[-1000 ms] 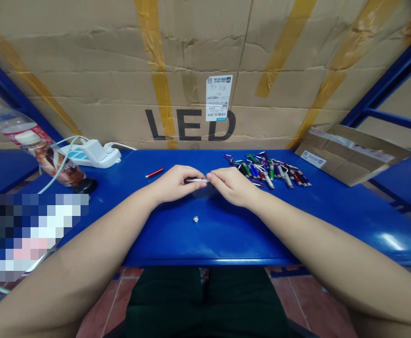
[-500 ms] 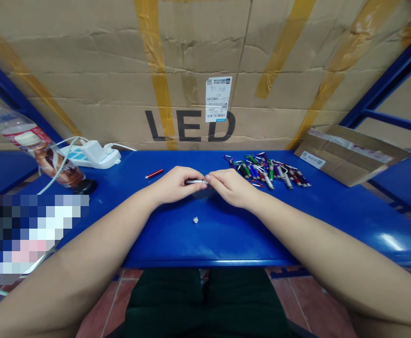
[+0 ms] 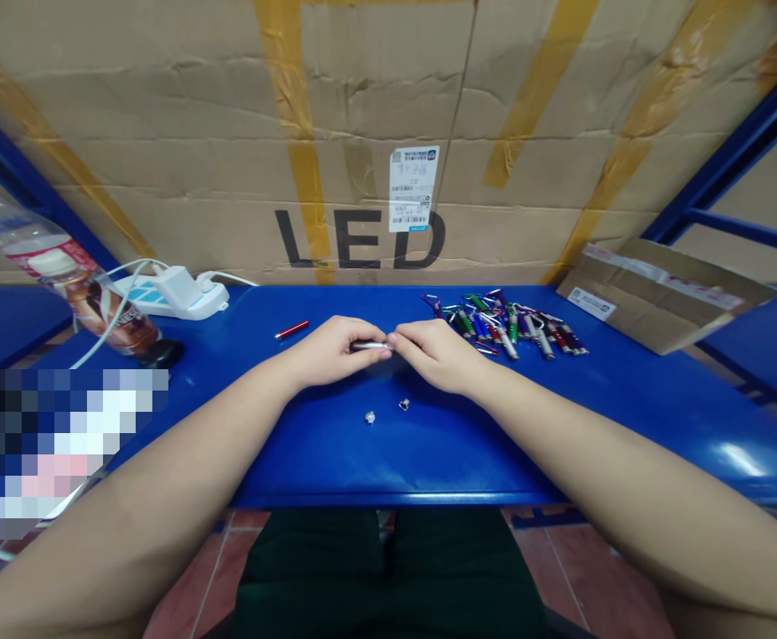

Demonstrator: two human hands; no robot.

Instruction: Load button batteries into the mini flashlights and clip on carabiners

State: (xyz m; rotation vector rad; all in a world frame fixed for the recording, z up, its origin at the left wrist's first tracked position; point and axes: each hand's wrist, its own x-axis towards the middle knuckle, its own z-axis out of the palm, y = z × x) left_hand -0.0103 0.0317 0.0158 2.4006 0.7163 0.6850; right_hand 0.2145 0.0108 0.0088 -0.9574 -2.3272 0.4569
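My left hand (image 3: pixel 338 351) is closed around a slim silver-and-dark mini flashlight (image 3: pixel 369 344), which lies level between thumb and fingers. At its right end my right hand (image 3: pixel 432 353) pinches with thumb and forefinger; the fingers cover that tip. Below the hands, two small silvery metal pieces lie on the blue table: a roundish one (image 3: pixel 370 417) and a smaller one with a dark part (image 3: pixel 404 405). Left of my left hand rests a red metal tube (image 3: pixel 292 329). Right of my right hand is a pile of keychain flashlights (image 3: pixel 509 325) in several colours, with carabiner clips.
A small cardboard box (image 3: pixel 661 293) stands at the back right. At the left are a white power strip (image 3: pixel 181 297) with a plug and cables, and plastic bottles (image 3: pixel 112 306). A big carton (image 3: pixel 361 115) marked LED walls off the back of the blue table (image 3: pixel 481 470).
A second small metal piece now lies on the table beneath my hands, right of the first. Both hands stay almost in place on the flashlight.
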